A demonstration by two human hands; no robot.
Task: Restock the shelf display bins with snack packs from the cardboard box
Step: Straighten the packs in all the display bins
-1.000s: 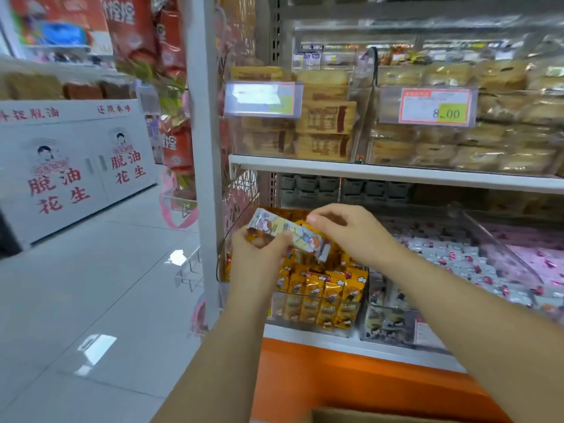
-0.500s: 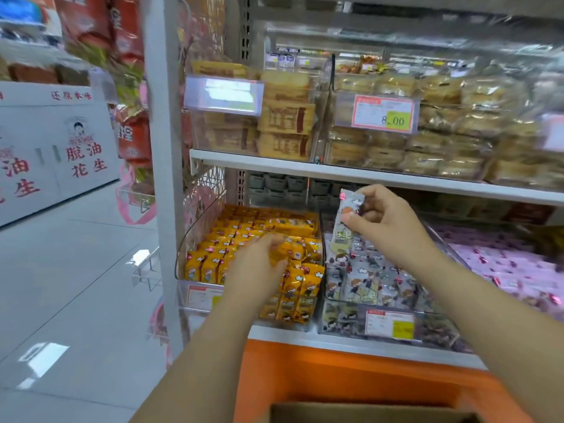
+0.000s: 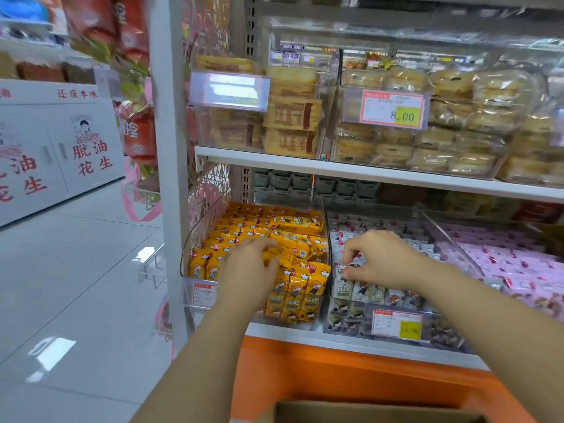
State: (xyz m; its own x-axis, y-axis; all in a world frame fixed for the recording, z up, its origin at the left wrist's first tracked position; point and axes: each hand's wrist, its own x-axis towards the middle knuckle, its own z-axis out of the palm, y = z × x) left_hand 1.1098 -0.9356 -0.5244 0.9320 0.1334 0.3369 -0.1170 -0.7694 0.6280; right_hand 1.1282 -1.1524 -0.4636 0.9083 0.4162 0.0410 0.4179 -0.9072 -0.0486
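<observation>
Left grip: left hand [image 3: 247, 270] rests flat, fingers relaxed, on yellow snack packs [image 3: 293, 248] in the clear bin [image 3: 195, 236], lower centre.
Right grip: right hand [image 3: 384, 261] pinches a grey snack pack [image 3: 341, 282] in the neighbouring bin [image 3: 439, 329].
Box: cardboard box [image 3: 366, 412], bottom edge.

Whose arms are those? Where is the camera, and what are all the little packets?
There is no machine here, just a person in a shop. The camera sits on their head and looks down, so you see their own two arms. The left hand lies on the yellow snack packs in a clear bin. The right hand pinches a grey-white pack in the bin next door. Pink packs fill a third bin. Wrapped cakes sit on the shelf above. The cardboard box peeks in at the bottom edge, but its inside is out of view.
</observation>
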